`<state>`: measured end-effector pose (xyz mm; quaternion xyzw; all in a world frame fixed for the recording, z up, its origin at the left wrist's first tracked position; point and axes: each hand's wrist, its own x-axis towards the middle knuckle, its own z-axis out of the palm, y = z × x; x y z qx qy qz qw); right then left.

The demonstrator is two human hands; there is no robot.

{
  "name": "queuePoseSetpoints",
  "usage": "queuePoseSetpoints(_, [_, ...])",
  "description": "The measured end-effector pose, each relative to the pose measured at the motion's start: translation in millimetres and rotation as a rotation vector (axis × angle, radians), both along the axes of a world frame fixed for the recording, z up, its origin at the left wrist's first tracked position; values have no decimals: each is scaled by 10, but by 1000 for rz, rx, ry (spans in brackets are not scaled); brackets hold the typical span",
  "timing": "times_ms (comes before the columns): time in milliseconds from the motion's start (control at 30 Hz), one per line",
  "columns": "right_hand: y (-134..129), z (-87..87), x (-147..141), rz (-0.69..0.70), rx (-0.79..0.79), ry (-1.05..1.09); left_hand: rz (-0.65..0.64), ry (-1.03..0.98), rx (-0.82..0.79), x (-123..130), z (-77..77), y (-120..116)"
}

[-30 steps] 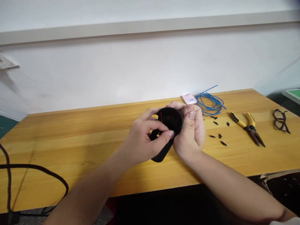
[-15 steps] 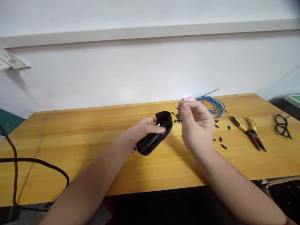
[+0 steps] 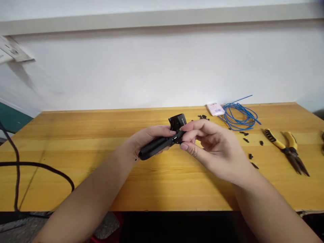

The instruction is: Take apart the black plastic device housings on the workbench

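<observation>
- Two bare hands meet over the middle of the counter point(image 3: 76, 162), and there's the black plastic housing point(image 3: 158, 146), held up off the wood just in front of the body.
- Left hand point(image 3: 149, 139) has it! The fingers point(image 3: 164, 131) wrap over the long, smooth body, curled close together, with the thick end poking out past the heel of the hand.
- Right hand point(image 3: 215, 152) comes in from the other side, thumb and forefinger pinching the housing just below its rounded, matte head point(image 3: 178, 121), while the other fingers point(image 3: 206, 141) curl loosely and slightly apart.
- Behind the hands, a small heap of tiny black screws point(image 3: 202, 117) sits on the bare wood, with more scattered singly off to the right, well clear of the hands.
- Next along, a white-and-pink card point(image 3: 215, 109) lies close beside a loose coil of thin blue wire point(image 3: 238, 118), one end springing up and away.
- Further right, a pair of long-nosed pliers point(image 3: 287, 152) with yellow-and-black ridged grips lies with its handles apart.
- Over on the left, a black cable point(image 3: 32, 164) runs in a slack curve across the counter's pale, straight-grained wood.
- Nothing stands between the hands and the white wall point(image 3: 152, 71) at the counter's back edge.
</observation>
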<state>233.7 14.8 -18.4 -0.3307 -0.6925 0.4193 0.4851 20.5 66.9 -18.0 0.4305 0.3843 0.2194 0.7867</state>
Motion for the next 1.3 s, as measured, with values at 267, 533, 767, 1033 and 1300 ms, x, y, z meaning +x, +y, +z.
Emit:
queuePoseSetpoints(267, [24,84,-39,-56,-111,38,-29,-20,-3,21,-21,36])
queuePoseSetpoints(533, [26,55,-60,-124,-27,-37,-2,19,-46,7,-36,44])
queuePoseSetpoints(767, [27,31,-36,-142,0,-117,-71,5,113,43,-3,61])
queuePoseSetpoints(1033, [48,39,-5,-92,-95,-103,-10,23,112,-14,25,3])
queuePoseSetpoints(1300, [92,-109,47,-163,18,-94,-83,69,149,-68,102,-27])
